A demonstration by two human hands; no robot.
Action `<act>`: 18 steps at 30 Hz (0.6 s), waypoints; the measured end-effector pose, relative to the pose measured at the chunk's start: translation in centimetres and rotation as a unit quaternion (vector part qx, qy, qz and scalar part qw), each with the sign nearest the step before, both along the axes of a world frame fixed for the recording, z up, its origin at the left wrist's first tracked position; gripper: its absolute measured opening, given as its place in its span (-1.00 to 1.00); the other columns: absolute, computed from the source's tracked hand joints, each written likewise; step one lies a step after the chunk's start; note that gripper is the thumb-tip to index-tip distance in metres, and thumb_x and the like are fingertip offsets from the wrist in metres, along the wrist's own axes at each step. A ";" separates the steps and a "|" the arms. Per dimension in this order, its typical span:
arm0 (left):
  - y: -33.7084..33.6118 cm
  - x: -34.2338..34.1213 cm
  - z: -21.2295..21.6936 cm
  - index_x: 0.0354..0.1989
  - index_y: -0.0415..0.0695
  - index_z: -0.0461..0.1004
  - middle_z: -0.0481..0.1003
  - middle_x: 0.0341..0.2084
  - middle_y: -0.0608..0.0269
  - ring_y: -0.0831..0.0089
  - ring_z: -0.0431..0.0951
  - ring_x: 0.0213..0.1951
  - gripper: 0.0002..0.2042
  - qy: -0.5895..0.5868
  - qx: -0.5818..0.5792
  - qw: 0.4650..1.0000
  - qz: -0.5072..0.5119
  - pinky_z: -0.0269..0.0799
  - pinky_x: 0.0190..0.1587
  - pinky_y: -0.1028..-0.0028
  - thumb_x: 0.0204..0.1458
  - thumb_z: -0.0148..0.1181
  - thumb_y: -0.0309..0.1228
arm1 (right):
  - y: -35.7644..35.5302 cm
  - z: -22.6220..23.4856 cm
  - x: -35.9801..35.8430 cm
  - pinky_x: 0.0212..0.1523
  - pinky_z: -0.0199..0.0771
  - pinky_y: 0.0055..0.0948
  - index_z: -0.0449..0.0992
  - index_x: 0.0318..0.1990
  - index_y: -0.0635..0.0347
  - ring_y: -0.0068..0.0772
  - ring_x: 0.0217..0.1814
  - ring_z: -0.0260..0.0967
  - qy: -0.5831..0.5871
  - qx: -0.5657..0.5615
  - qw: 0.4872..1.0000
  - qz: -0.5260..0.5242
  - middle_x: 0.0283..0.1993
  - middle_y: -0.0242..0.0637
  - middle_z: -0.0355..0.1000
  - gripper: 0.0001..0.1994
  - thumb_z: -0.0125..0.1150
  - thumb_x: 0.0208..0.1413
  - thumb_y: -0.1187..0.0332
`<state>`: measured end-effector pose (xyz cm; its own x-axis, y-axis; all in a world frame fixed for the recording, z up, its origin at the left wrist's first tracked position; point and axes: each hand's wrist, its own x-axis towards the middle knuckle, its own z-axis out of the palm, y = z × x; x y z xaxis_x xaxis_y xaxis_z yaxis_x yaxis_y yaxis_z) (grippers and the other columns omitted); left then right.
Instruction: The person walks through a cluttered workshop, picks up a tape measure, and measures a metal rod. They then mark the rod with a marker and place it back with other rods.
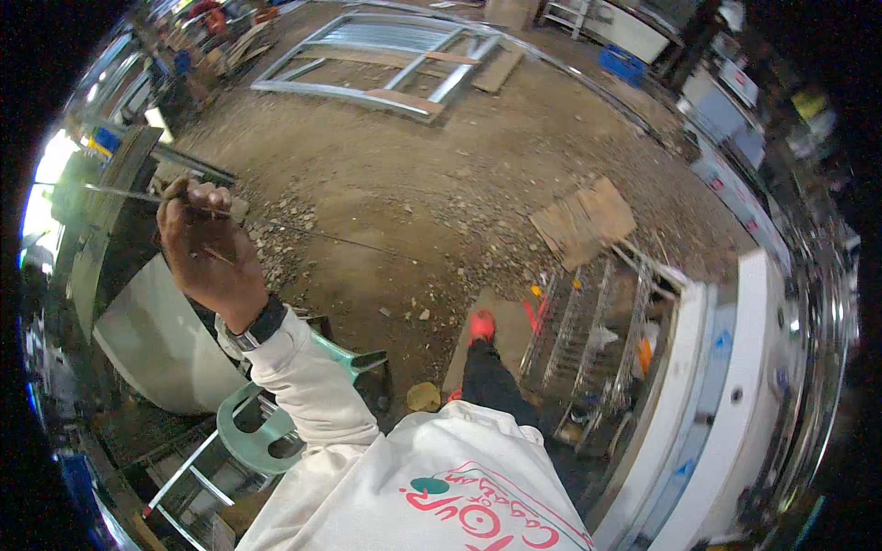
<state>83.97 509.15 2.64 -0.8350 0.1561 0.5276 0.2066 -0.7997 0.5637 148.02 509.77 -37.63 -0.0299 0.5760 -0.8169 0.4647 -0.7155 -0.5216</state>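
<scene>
My left hand [213, 248] is raised at the left, its fingers closed around a long thin metal rod [129, 192]. The rod crosses the fist. A pale end sticks out to the left, and a darker, thinner stretch appears to run on to the right over the dirt floor. A dark watch sits on this wrist, below a white sleeve. Below the forearm stands a green plastic chair [241, 418], partly covered by the sleeve. Beside the hand is a curved pale panel [152, 335]. My right hand is outside the picture.
A metal frame [441, 92] lies on the dirt floor ahead. Flattened cardboard [585, 220] and a wire rack [588, 335] are to the right, by long white panels [735, 395]. A blue crate [623, 64] stands far right. An aluminium ladder [207, 482] is at lower left.
</scene>
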 end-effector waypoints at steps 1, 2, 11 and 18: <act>1.7 -2.4 -1.2 -0.13 -0.27 0.50 0.49 -0.34 0.23 0.42 0.48 -0.31 -0.77 0.015 -0.061 0.997 0.051 0.41 -0.18 0.46 0.23 0.14 -0.34 | 3.4 -0.3 -1.8 0.13 0.31 -0.27 0.45 0.11 0.32 -0.18 0.10 0.38 -0.001 0.000 1.000 0.007 0.07 -0.07 0.43 -0.24 0.08 0.15 -0.31; 3.4 -5.0 -2.6 -0.11 -0.29 0.51 0.52 -0.30 0.23 0.42 0.52 -0.27 -0.79 0.031 -0.123 0.987 0.101 0.44 -0.13 0.46 0.22 0.17 -0.38 | 6.9 -0.5 -3.5 0.11 0.32 -0.27 0.46 0.10 0.32 -0.19 0.08 0.39 -0.003 -0.002 1.000 0.015 0.05 -0.07 0.44 -0.24 0.08 0.15 -0.31; 6.6 -29.2 -19.2 -0.22 -0.28 0.60 0.57 -0.34 0.20 0.43 0.53 -0.35 -0.78 0.063 -0.543 0.761 0.349 0.43 -0.26 0.45 0.12 0.36 -0.35 | 35.8 -5.4 -25.4 -0.03 0.39 -0.27 0.50 -0.01 0.36 -0.25 -0.07 0.44 -0.008 -0.109 0.981 0.161 -0.10 -0.15 0.49 -0.26 0.08 0.16 -0.31; 9.3 -40.5 -23.6 -0.13 -0.23 0.59 0.57 -0.20 0.17 0.38 0.56 -0.15 -0.85 -0.056 -0.577 0.718 0.386 0.43 -0.04 0.44 0.19 0.22 -0.45 | 76.3 -2.4 -50.0 -0.26 0.40 -0.30 0.54 -0.19 0.26 -0.34 -0.32 0.42 -0.048 0.075 0.939 0.333 -0.32 -0.25 0.49 -0.30 0.05 0.13 -0.36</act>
